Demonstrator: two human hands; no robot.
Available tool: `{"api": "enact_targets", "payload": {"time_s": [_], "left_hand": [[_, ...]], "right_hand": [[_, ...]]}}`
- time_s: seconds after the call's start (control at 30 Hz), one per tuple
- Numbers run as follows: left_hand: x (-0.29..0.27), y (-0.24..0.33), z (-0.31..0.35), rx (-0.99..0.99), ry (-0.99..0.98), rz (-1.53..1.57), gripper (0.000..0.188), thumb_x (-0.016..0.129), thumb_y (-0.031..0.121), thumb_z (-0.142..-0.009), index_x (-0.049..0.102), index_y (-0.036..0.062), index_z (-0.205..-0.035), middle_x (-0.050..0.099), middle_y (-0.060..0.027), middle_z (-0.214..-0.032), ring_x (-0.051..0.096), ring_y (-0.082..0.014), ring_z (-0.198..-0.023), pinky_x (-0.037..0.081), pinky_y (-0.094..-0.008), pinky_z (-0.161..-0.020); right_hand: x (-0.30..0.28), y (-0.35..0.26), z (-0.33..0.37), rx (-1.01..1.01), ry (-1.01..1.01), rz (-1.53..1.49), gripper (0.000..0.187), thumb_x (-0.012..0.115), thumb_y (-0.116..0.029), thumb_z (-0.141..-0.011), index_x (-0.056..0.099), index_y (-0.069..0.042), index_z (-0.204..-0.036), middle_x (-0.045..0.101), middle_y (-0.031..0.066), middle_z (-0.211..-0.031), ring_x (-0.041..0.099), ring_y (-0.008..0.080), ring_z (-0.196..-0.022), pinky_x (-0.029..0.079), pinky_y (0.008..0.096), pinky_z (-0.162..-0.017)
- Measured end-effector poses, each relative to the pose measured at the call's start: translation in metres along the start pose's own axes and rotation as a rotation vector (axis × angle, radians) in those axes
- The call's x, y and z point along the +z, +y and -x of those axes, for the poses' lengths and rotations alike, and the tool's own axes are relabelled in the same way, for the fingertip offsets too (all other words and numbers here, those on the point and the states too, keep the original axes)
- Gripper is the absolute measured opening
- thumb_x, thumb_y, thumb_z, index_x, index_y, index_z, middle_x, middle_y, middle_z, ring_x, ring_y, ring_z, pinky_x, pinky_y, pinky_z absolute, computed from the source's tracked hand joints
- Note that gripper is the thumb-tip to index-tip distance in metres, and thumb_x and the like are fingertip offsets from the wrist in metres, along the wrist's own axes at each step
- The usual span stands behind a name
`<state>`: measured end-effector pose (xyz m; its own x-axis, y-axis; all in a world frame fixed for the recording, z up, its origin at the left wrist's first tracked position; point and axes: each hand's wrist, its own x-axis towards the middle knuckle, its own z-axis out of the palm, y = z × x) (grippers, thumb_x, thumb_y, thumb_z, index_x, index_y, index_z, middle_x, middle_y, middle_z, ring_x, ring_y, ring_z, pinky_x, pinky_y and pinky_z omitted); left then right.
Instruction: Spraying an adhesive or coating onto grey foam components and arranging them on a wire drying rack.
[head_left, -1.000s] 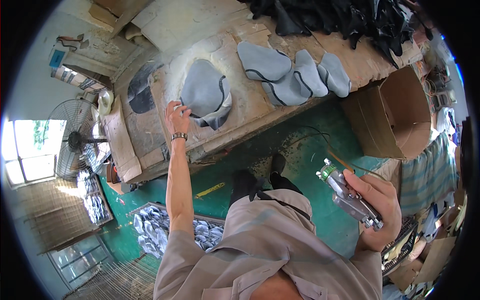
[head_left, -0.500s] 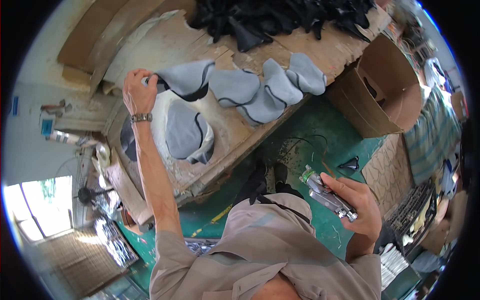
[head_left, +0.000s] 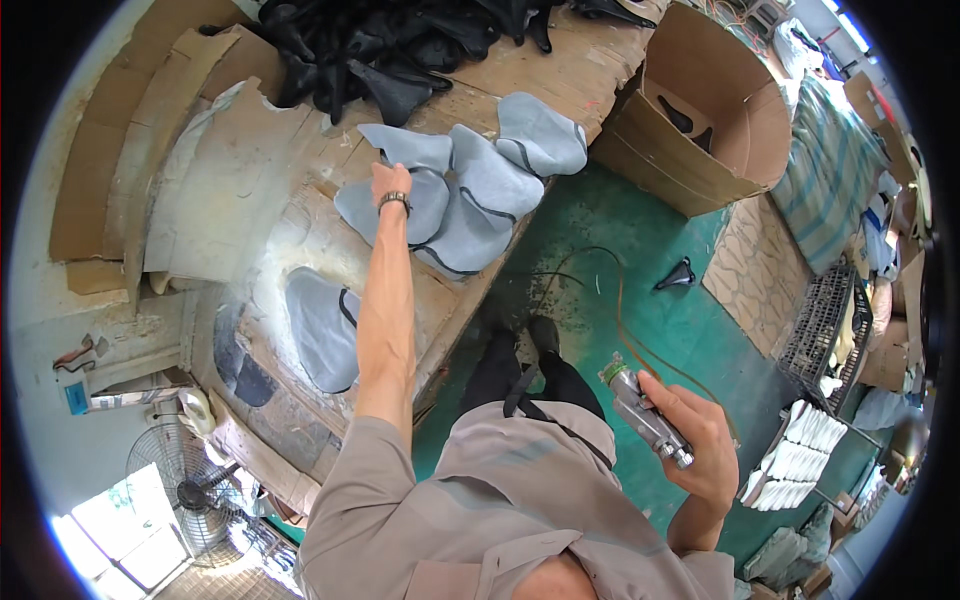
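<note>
left hand (head_left: 390,185): arm at full reach across the worktop (head_left: 300,240), fingers closed down on the edge of a grey saddle cover (head_left: 400,205); grip looks like a pinch, exact finger spread can't be told from this angle.
right hand (head_left: 700,440): wrapped around a metal spray gun (head_left: 645,415), held low beside the hip, nozzle end pointing up and left, well apart from the worktop.
hose (head_left: 600,300): thin line runs from the spray gun area over the green floor (head_left: 640,250) toward the worktop edge.
grey covers: 4 in an overlapping cluster under and right of the left hand, incl. the top-right one (head_left: 540,135); 1 more lies alone (head_left: 320,330) lower left on the whitish, overspray-stained patch of worktop.
black pile (head_left: 400,50): dark saddle shapes heaped at the far edge, just behind the cluster.
cardboard box (head_left: 700,130): open, on the floor right of the worktop; a lone black saddle piece (head_left: 678,275) lies on the floor near it.
fan (head_left: 185,480): standing lower left, near the worktop end.
step, as judged: separating 1 cover from the overlapped cluster.
doing it well: lift by the edge only and peel upward, so neighbours don't drag along; check only 1 layer is pinched.
placement: the stained patch looks like the spray zone, so lay the piece flat there, apart from the lone cover.
gun discipline: keep the nozzle away from body and cluster until the piece lies flat.
risk: hose slack on the floor sits near the feet (head_left: 540,335), a trip or snag hazard.
</note>
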<state>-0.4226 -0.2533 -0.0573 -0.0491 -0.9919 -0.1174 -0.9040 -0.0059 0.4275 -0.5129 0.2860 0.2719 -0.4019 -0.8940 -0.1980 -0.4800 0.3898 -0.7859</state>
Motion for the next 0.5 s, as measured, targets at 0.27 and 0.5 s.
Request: {"api": "enact_targets", "payload": {"time_s": [0.27,0.5], "left_hand": [[-0.015,-0.083,0.141,0.339,-0.275,0.709,0.029,0.061,0.011,-0.093,0.066,0.0033,-0.121,0.073,-0.0067,-0.106,0.068,-0.0177,-0.097,0.053,-0.0336,-0.089],[-0.024,-0.281,0.351,-0.170,-0.636,0.693,0.026,0.065,0.021,-0.097,0.071,0.0066,-0.118,0.074,-0.0039,-0.095,0.067,-0.0098,-0.090,0.053,-0.0275,-0.078]], "right_hand": [[-0.001,-0.015,-0.024,-0.212,-0.106,-0.047,0.078,0.066,0.001,-0.059,0.060,0.000,-0.137,0.068,0.0186,-0.091,0.067,0.0365,-0.079,0.053,0.0373,-0.071],[-0.021,-0.041,-0.039,-0.405,-0.357,-0.071,0.075,0.067,-0.020,-0.064,0.060,0.005,-0.135,0.066,0.0183,-0.086,0.067,0.0332,-0.074,0.052,0.0349,-0.068]]}}
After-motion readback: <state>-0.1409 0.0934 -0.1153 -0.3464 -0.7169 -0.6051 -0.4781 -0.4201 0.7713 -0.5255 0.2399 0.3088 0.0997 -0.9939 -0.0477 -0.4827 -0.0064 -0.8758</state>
